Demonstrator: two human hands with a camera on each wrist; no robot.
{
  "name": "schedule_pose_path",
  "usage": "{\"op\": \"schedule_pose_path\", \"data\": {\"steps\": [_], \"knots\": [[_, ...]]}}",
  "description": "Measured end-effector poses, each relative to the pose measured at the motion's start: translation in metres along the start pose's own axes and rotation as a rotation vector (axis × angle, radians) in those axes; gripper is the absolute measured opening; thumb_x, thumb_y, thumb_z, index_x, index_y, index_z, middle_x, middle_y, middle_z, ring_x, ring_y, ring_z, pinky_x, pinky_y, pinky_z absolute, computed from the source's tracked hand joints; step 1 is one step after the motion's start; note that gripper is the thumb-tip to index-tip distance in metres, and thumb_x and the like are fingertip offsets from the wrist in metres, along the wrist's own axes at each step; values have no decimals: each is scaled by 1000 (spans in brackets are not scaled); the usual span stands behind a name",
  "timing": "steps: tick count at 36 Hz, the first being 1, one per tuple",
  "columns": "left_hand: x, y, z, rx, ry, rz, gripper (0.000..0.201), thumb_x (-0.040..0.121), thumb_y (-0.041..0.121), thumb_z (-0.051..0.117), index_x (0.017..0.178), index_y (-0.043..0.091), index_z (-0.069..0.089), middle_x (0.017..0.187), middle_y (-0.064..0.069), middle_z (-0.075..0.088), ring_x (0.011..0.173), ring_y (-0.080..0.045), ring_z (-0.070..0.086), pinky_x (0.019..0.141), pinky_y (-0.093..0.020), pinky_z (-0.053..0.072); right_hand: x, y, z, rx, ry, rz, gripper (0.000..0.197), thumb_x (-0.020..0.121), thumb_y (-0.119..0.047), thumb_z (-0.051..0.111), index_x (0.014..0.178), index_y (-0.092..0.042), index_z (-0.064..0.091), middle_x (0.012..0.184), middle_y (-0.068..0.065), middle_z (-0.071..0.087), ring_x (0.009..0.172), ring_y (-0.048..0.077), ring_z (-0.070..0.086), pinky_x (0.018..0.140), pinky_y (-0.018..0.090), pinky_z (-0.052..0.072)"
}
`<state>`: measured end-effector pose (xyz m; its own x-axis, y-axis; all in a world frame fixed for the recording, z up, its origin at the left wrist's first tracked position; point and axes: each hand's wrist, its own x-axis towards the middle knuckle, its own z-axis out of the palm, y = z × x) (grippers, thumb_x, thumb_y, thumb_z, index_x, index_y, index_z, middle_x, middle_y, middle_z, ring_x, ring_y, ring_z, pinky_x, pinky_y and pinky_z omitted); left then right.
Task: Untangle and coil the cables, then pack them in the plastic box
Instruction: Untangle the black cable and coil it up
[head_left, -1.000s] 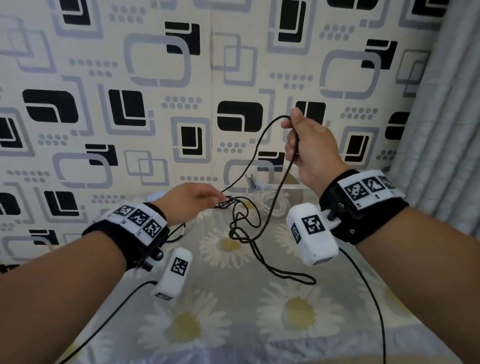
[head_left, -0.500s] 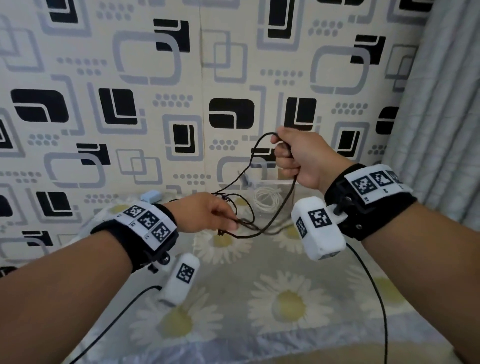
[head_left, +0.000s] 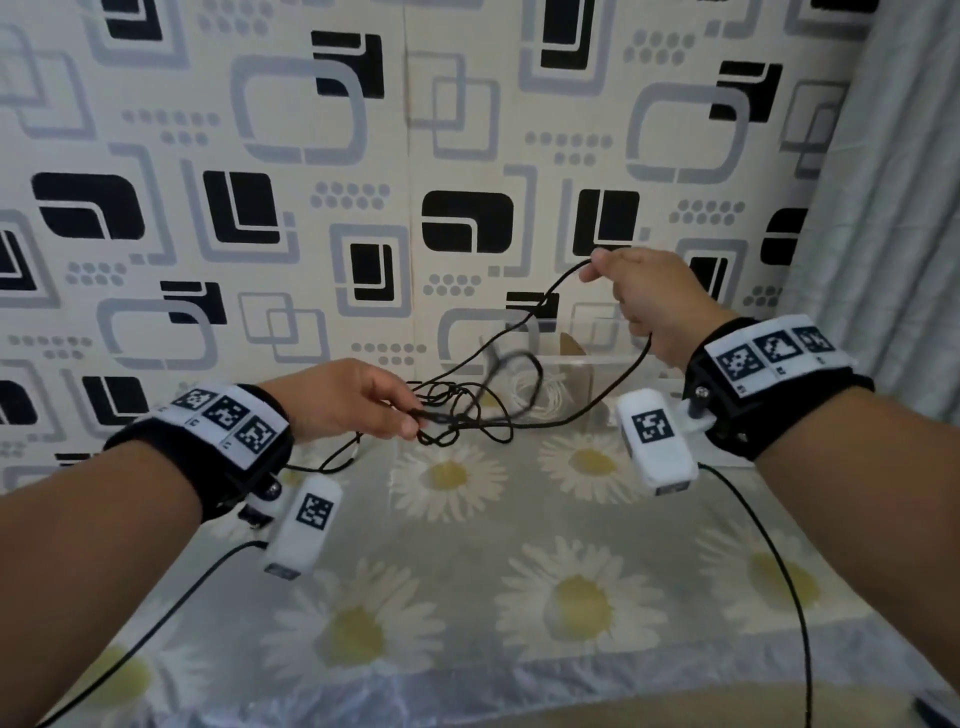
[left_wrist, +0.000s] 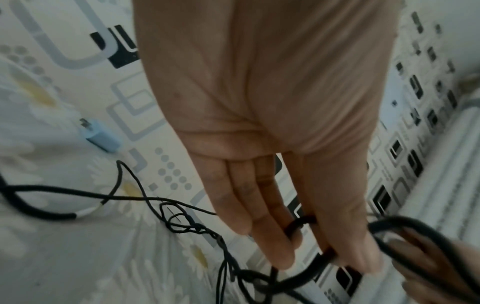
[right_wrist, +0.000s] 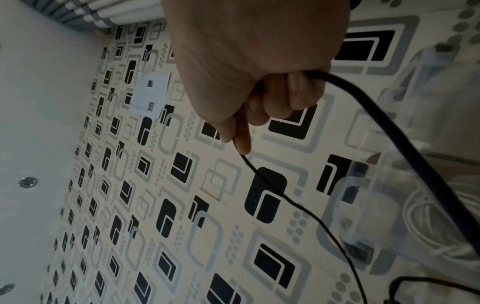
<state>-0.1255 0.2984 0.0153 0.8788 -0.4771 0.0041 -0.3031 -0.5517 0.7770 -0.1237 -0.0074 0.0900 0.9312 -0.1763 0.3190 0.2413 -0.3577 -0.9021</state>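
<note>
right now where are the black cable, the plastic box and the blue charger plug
black cable (head_left: 550, 293), head view, on the raised strand.
plastic box (head_left: 618, 358), head view, on its front rim.
blue charger plug (left_wrist: 102, 139), left wrist view, on its body.

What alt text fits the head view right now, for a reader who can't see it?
Two hands hold a tangled black cable above a daisy-print cloth: the left hand pinches the knot, and the right hand lifts a loop higher. Behind them, a clear plastic box holds a coiled white cable.
</note>
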Motion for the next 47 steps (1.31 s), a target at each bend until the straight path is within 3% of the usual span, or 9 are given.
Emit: {"op": "schedule_pose_path", "data": {"steps": [6,12,17,20,26,30,33,41,47], "knots": [[0,19,29,205,17,-19,11,72,33,84,78,36,76,87,10,75,89,-8,69,100,-32,48,13,-22,9,178,-84,0,31,102,-33,42,92,-17,66,52,-7,29,44,9,18,41,23,16],[6,29,62,163,-98,25,22,79,25,79,97,33,70,84,27,71,90,2,68,89,-15,49,15,-52,22,293,-146,-30,31,103,-28,36,103,-13,63,48,-9,31,42,8,21,41,22,19],[15,18,54,229,186,45,21,77,21,80,86,19,62,91,7,67,77,-18,68,69,-29,55,13,-65,26,385,-172,-39,30,102,-24,35,109,-12,61,54,-5,30,42,9,22,43,22,20],[16,8,48,209,183,-38,24,83,14,74,96,10,55,92,-3,67,73,-12,71,65,-27,57,12,-67,29,428,-190,-41,30,102,-24,35,110,-12,61,55,-4,29,43,10,21,43,22,21],[19,-3,43,295,226,3,13,97,18,53,97,30,60,98,6,67,83,-6,68,73,-22,52,-4,-68,43,542,-245,-23,28,105,-24,33,107,-12,57,55,-2,29,42,10,21,44,22,21],[15,4,44,247,3,122,28,103,15,41,108,32,62,99,17,71,94,-3,62,82,-16,48,-23,-65,58,600,-310,16,27,105,-24,31,109,-11,55,55,-2,30,44,10,21,47,24,20],[12,5,46,323,-93,77,25,103,18,39,102,34,59,85,18,71,76,6,56,72,-10,39,-37,-57,69,635,-341,42,27,106,-23,30,110,-11,53,54,-2,31,45,10,21,49,26,19],[6,-3,51,588,-218,-72,35,87,20,63,119,34,57,78,15,66,73,-2,56,71,-18,45,-72,-27,90,678,-376,94,25,106,-27,29,111,-14,50,54,-2,31,44,10,23,45,24,22],[4,0,67,739,-359,-30,49,86,8,57,127,35,56,96,9,55,79,-2,52,68,-6,42,-85,-12,96,605,-397,116,25,106,-28,29,108,-16,51,57,-1,31,45,10,23,47,26,21]]}}
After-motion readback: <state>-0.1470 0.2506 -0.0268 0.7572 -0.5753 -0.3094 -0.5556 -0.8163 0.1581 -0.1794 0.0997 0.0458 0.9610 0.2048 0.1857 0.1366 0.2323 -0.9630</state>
